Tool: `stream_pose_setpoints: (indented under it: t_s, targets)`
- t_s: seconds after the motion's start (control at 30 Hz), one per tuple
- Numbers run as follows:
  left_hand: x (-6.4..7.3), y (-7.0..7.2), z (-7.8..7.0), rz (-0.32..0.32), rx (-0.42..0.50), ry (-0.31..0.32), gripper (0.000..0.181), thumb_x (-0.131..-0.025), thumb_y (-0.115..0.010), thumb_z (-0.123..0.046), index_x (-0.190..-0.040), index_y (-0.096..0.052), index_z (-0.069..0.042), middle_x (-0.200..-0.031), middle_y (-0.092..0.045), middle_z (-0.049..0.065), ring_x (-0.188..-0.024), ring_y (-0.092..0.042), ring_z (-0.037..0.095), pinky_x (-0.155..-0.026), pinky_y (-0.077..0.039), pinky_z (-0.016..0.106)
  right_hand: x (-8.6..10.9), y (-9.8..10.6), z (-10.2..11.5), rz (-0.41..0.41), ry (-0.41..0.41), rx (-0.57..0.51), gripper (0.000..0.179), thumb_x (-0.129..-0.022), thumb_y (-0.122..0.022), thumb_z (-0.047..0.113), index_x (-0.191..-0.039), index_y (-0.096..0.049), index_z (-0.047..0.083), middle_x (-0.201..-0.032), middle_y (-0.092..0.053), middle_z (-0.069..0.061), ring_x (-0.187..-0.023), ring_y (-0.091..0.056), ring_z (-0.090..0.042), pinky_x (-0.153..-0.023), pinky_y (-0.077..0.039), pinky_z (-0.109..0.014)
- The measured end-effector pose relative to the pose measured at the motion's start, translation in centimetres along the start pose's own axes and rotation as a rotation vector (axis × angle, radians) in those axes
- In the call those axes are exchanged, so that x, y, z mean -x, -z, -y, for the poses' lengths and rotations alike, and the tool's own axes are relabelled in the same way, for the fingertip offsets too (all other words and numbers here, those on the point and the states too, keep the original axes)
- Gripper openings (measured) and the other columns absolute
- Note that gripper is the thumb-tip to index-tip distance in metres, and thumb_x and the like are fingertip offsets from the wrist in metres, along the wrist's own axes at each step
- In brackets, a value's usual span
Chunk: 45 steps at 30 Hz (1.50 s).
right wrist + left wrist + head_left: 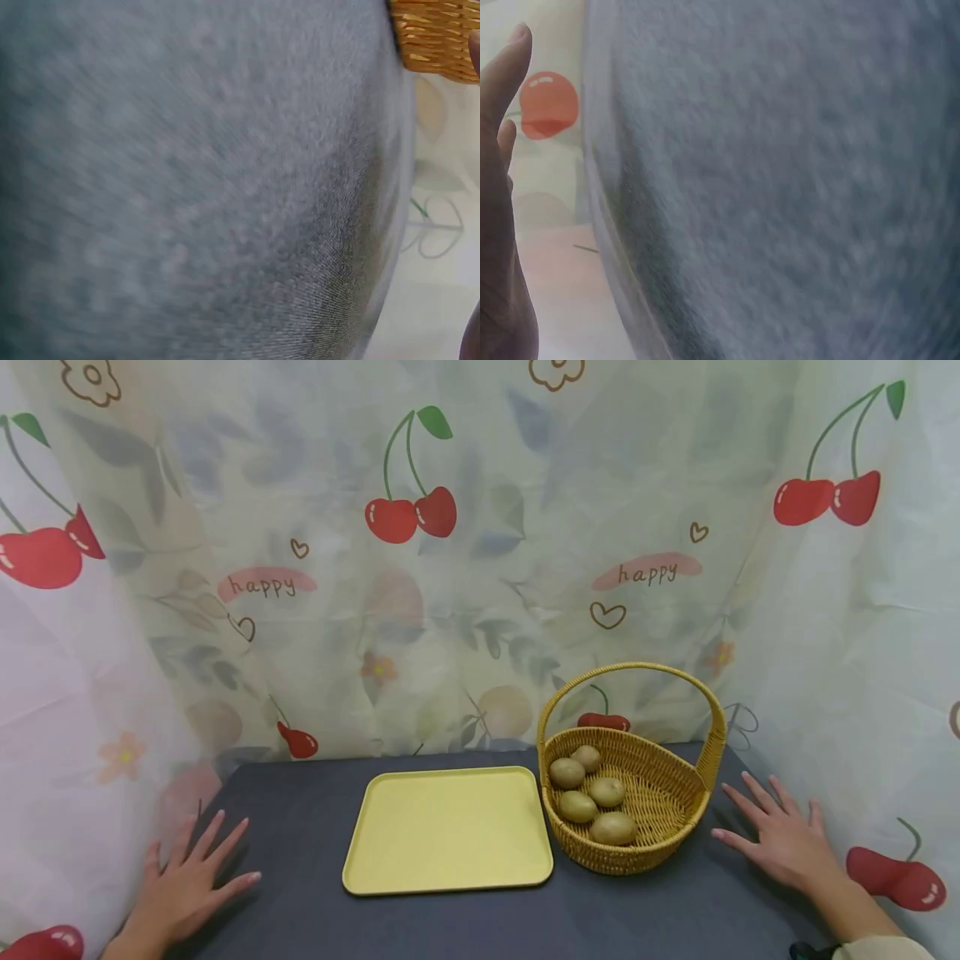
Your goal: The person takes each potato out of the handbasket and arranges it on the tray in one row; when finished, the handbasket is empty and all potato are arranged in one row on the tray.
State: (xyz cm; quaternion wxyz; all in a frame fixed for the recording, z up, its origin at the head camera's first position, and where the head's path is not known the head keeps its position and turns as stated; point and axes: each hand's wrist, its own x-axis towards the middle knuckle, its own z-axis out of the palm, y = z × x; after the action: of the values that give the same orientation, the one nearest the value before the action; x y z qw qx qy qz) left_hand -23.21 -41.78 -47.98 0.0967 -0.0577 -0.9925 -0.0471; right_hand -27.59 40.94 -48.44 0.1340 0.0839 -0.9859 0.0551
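Observation:
In the head view, a wicker basket [667, 839] with a tall arched handle stands right of centre, holding several brownish round things that look like potatoes [613, 828] or kiwis, gathered toward its left side. Left of it lies a pale yellow rectangular tray [448, 831] with nothing on it. My left hand [183, 885] is at the table's left side, fingers spread, apart from the tray. To the right of the basket, my right hand [787, 839] has its fingers spread too and holds nothing. Part of the basket [439, 37] shows in the right wrist view.
A dark grey cloth-like surface covers the table [300, 843]. Behind and at both sides hangs a pale curtain [480, 568] printed with cherries, flowers and the word "happy". A dark band [810, 950] is around the right wrist.

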Motion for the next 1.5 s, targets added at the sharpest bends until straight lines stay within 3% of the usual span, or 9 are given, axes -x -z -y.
stream_pose_setpoints:
  t_s: [0.2,0.5,0.63,0.73,0.83,1.0,1.13,1.2,1.5]
  targets:
    - [-0.4,0.3,-1.0,-0.047,0.017,-0.021,0.089,-0.089,-0.052,-0.068,-0.158,-0.014,-0.027,-0.159,-0.011,0.022,-0.141,0.016,0.046,-0.097,0.018,0.072,0.9,0.2,0.6,-0.128,0.025,-0.029,0.082,-0.088,-0.059,0.06,-0.154,-0.031,0.02,-0.158,-0.02,-0.018,-0.144,0.0,-0.043,-0.097,0.008,-0.077]
    - [-0.6,0.5,-2.7,-0.122,0.124,-0.053,0.085,-0.091,-0.059,-0.055,-0.158,-0.016,-0.026,-0.159,-0.011,0.022,-0.141,0.001,0.05,-0.103,0.02,0.062,1.9,1.6,3.5,-0.331,0.099,-0.206,0.083,-0.084,-0.073,0.041,-0.154,-0.031,0.023,-0.158,-0.021,-0.015,-0.145,-0.009,-0.039,-0.103,-0.004,-0.071]
    - [-0.5,1.2,-3.4,-0.14,0.246,-0.073,0.082,-0.093,-0.062,-0.046,-0.158,-0.015,-0.027,-0.159,-0.011,0.023,-0.139,-0.012,0.052,-0.104,-0.001,0.071,2.1,2.4,5.6,-0.407,0.133,-0.312,0.08,-0.081,-0.078,0.031,-0.15,-0.04,0.017,-0.154,-0.03,-0.019,-0.14,-0.021,-0.042,-0.11,-0.002,-0.063]
    - [-0.5,1.8,-4.2,-0.145,0.349,-0.089,0.078,-0.094,-0.063,-0.04,-0.157,-0.019,-0.028,-0.159,-0.014,0.022,-0.136,-0.022,0.053,-0.093,-0.022,0.072,1.8,3.3,7.3,-0.466,0.149,-0.379,0.075,-0.078,-0.081,0.023,-0.144,-0.048,0.011,-0.148,-0.037,-0.022,-0.133,-0.032,-0.044,-0.107,-0.01,-0.065]
    - [-0.5,2.5,-5.4,-0.16,0.429,-0.094,0.071,-0.095,-0.063,-0.038,-0.155,-0.027,-0.027,-0.157,-0.021,0.019,-0.133,-0.028,0.051,-0.089,-0.028,0.07,1.3,4.2,9.0,-0.511,0.17,-0.444,0.071,-0.075,-0.084,0.015,-0.139,-0.053,0.009,-0.143,-0.044,-0.021,-0.128,-0.038,-0.042,-0.105,-0.02,-0.063]
    - [-0.7,3.6,-7.7,-0.253,0.509,-0.088,0.058,-0.094,-0.066,-0.031,-0.147,-0.044,-0.02,-0.147,-0.042,0.015,-0.126,-0.043,0.031,-0.093,-0.04,0.049,0.0,5.6,11.6,-0.562,0.229,-0.491,0.069,-0.072,-0.084,0.005,-0.136,-0.057,0.01,-0.135,-0.053,-0.014,-0.127,-0.043,-0.015,-0.105,-0.027,-0.02]
    - [-0.9,3.9,-9.4,-0.272,0.601,-0.061,0.046,-0.097,-0.063,-0.027,-0.139,-0.053,-0.013,-0.134,-0.056,0.01,-0.108,-0.052,0.001,-0.082,-0.046,0.019,-1.2,6.6,13.5,-0.567,0.275,-0.526,0.062,-0.073,-0.081,-0.001,-0.132,-0.06,0.007,-0.123,-0.06,-0.006,-0.111,-0.051,-0.004,-0.089,-0.034,-0.009]
    - [-1.1,3.9,-10.1,-0.261,0.667,-0.055,0.042,-0.098,-0.061,-0.025,-0.138,-0.055,-0.012,-0.131,-0.058,0.01,-0.106,-0.053,-0.003,-0.082,-0.045,0.016,-1.9,7.0,14.3,-0.542,0.283,-0.55,0.056,-0.076,-0.079,-0.001,-0.129,-0.061,0.006,-0.116,-0.062,-0.003,-0.103,-0.055,-0.005,-0.083,-0.039,-0.009]
    - [-2.5,2.7,-12.7,-0.197,0.815,-0.016,0.046,-0.096,-0.064,-0.026,-0.138,-0.054,-0.01,-0.132,-0.058,0.013,-0.112,-0.058,0.026,-0.086,-0.049,0.032,-5.9,8.2,16.2,-0.256,0.242,-0.661,0.038,-0.093,-0.068,0.017,-0.129,-0.06,0.009,-0.116,-0.065,-0.01,-0.102,-0.062,-0.024,-0.08,-0.052,-0.038]
